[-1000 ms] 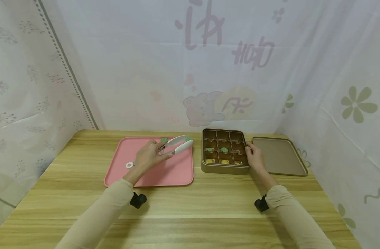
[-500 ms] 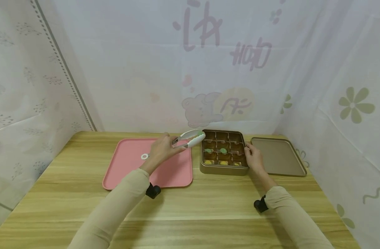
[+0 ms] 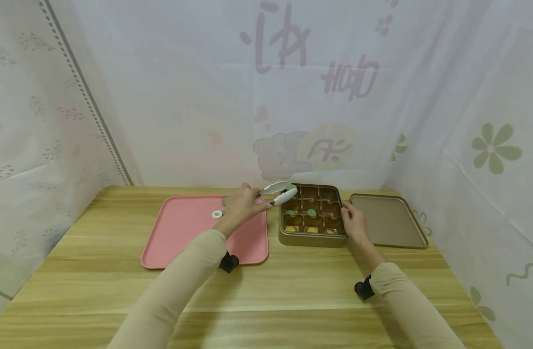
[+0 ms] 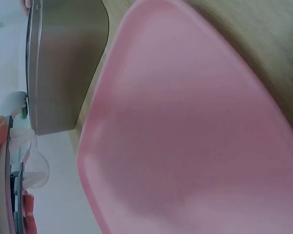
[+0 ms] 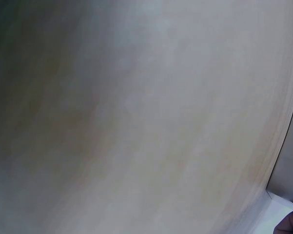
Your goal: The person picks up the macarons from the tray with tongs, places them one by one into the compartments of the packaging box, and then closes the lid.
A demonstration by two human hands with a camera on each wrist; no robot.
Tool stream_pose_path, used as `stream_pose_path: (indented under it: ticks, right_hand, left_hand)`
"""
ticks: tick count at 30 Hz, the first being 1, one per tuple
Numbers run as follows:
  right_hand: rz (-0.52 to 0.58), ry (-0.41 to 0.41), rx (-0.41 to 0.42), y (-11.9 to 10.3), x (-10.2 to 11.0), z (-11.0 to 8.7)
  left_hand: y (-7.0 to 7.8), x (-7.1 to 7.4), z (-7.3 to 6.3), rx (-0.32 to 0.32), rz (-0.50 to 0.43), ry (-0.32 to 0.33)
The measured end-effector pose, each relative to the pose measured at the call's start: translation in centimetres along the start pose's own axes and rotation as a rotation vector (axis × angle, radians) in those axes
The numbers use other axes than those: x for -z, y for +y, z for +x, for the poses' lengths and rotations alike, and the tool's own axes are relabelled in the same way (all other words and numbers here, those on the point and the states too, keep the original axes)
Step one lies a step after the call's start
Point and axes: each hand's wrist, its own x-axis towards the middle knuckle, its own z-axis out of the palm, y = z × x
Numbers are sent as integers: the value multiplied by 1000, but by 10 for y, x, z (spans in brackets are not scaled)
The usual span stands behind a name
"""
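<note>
Left hand (image 3: 240,205) grips tongs (image 3: 286,196); green piece (image 3: 291,187) between tips, above far-left corner of box (image 3: 312,240). Right hand (image 3: 356,224) grips box's right rim. Tray (image 3: 179,235) left, lid (image 3: 388,220) right.

Left grip (image 3: 241,205) holds tongs (image 3: 286,196); right grip (image 3: 355,223) touches box (image 3: 312,240).

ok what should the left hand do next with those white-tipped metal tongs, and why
Probably have the left hand lower the tongs slightly into the far-left part of the square bronze-coloured tin: their tips, gripping a small green piece, hover there, and the right hand holds the tin's right side.
</note>
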Motion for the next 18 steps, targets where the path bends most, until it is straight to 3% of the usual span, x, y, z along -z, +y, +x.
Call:
stream_pose_path:
  ticks: [8,18]
  right_hand:
    - [7,5,26,-2,0,-1]
    - [16,-6,13,-2,0,-2]
  left_hand:
    - [8,-2,4,-32,62,11]
    - [13,0,5,-57,56,14]
